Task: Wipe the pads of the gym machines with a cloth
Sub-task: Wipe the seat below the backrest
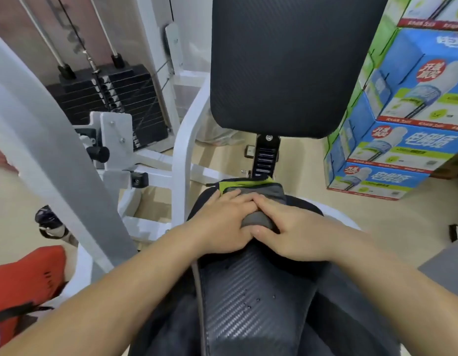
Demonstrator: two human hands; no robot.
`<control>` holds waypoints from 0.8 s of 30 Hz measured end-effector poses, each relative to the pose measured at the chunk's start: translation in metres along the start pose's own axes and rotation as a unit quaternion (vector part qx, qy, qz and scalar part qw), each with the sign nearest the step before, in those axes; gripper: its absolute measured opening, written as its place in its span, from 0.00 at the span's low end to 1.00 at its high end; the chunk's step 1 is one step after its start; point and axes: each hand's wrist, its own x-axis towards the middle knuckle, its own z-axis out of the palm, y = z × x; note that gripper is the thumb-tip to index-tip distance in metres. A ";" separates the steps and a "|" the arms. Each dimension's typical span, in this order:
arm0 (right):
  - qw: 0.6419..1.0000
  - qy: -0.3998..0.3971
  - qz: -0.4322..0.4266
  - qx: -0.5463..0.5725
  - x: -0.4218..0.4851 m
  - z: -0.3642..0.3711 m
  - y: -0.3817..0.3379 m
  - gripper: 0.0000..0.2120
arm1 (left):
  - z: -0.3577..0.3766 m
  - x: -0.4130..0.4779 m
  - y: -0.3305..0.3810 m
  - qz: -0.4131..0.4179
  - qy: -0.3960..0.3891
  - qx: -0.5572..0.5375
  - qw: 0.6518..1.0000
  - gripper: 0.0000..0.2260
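A grey cloth (261,195) with a green edge lies at the far end of the black seat pad (243,296). My left hand (222,222) lies flat on the cloth with its fingers stretched forward. My right hand (289,232) presses beside it, thumb tucked under a bunched fold of the cloth. The fingertips of both hands meet on the cloth. A few water drops sit on the seat pad near me. The black back pad (287,62) stands upright behind the seat.
The white machine frame (181,155) and black weight stack (115,98) stand to the left. Blue and green boxes (402,140) are stacked at the right. A red item (25,278) lies at lower left, and a dark shoe (47,218) rests on the floor.
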 end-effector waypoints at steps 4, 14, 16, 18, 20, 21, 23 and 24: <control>0.989 -0.060 0.081 -0.108 0.046 0.000 0.013 0.35 | -0.036 -0.007 -0.026 -0.088 0.026 -0.266 0.960 0.19; 0.978 -0.057 0.106 -0.169 0.113 -0.001 0.010 0.35 | -0.004 -0.007 -0.033 -0.236 0.063 -0.147 0.959 0.22; 0.978 -0.010 0.099 -0.184 0.109 0.008 0.009 0.32 | -0.003 -0.004 -0.031 -0.229 0.077 -0.120 0.963 0.21; 0.973 0.030 0.096 -0.208 0.110 0.014 0.005 0.28 | -0.005 -0.003 -0.031 -0.224 0.093 -0.094 0.965 0.20; 0.970 0.058 0.102 -0.214 0.112 0.016 0.001 0.25 | -0.007 -0.001 -0.039 -0.219 0.105 -0.099 0.965 0.19; 0.971 0.067 0.107 -0.205 0.111 0.015 0.000 0.24 | -0.009 0.000 -0.044 -0.223 0.099 -0.118 0.963 0.19; 0.974 0.082 0.108 -0.182 0.097 0.021 -0.005 0.24 | -0.005 -0.012 -0.050 -0.220 0.092 -0.179 0.955 0.20; 0.975 0.090 0.105 -0.174 0.087 0.025 -0.008 0.24 | -0.003 -0.020 -0.050 -0.212 0.103 -0.212 0.948 0.21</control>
